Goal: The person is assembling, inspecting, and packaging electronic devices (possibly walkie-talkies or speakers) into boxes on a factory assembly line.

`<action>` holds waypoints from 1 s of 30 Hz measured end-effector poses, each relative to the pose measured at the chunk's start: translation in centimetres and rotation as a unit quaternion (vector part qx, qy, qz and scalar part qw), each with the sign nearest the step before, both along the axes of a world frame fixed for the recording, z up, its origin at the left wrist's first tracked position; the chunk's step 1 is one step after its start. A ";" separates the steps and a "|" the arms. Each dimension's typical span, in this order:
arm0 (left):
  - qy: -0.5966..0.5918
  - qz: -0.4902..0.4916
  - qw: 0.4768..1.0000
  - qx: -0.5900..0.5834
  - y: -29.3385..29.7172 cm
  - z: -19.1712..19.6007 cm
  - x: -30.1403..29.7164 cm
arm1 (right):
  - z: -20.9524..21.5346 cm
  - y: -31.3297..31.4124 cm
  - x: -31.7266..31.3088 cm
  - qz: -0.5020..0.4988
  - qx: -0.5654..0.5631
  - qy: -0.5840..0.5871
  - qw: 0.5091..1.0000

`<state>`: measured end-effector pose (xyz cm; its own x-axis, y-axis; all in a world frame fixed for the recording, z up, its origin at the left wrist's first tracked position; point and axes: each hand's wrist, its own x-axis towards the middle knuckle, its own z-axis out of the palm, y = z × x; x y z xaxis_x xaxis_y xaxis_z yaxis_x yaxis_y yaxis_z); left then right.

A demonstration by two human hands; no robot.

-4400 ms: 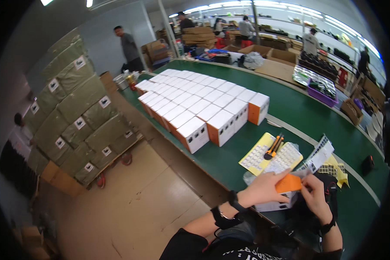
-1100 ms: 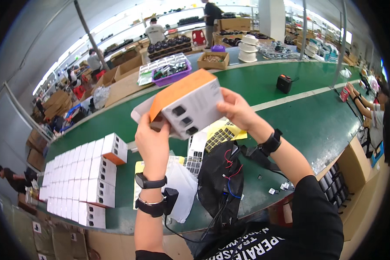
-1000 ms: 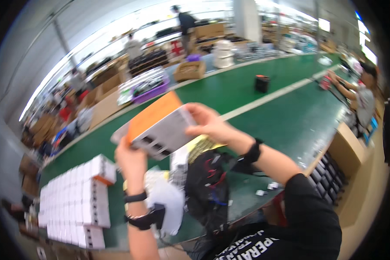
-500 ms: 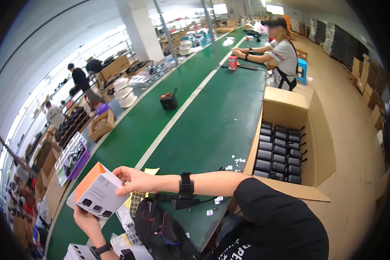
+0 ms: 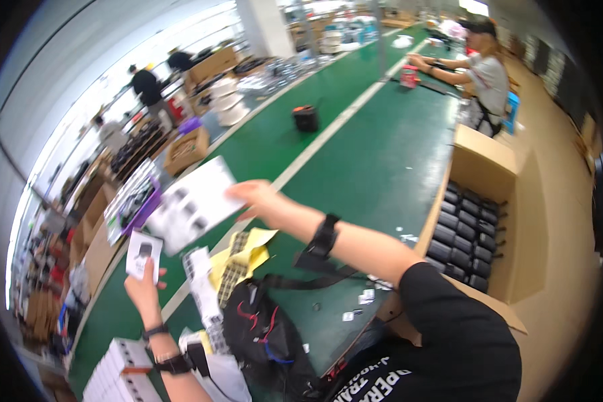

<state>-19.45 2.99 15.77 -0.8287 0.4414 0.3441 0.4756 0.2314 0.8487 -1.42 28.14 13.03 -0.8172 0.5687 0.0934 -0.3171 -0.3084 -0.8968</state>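
Observation:
Over the left part of the green table, my right hand (image 5: 258, 199) grips the right edge of a white printed box (image 5: 206, 191), blurred by motion. Dark device pictures show on its face. Below and left of it, my left hand (image 5: 143, 293) pinches a small white card or booklet (image 5: 137, 249) with a dark device pictured on it; the thumb lies across its lower part. The two hands are apart. Under my arms, a sheet of yellow label backing (image 5: 260, 246) and white label strips (image 5: 197, 268) lie beside a black bag (image 5: 261, 331).
White boxes (image 5: 117, 378) are stacked at the lower left. A black device (image 5: 306, 119) stands on the green table (image 5: 375, 167). At right, an open carton (image 5: 526, 228) holds several black devices (image 5: 465, 234). A co-worker (image 5: 486, 80) sits at the far right.
The box has left my left hand and moved up and right in my right hand. The card now shows in my left hand. The whole view has shifted.

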 end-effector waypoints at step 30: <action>-0.121 0.255 0.958 0.056 -24.7 -13.7 22.7 | -7.9 -23.8 -3.8 0.454 0.468 -0.070 0.755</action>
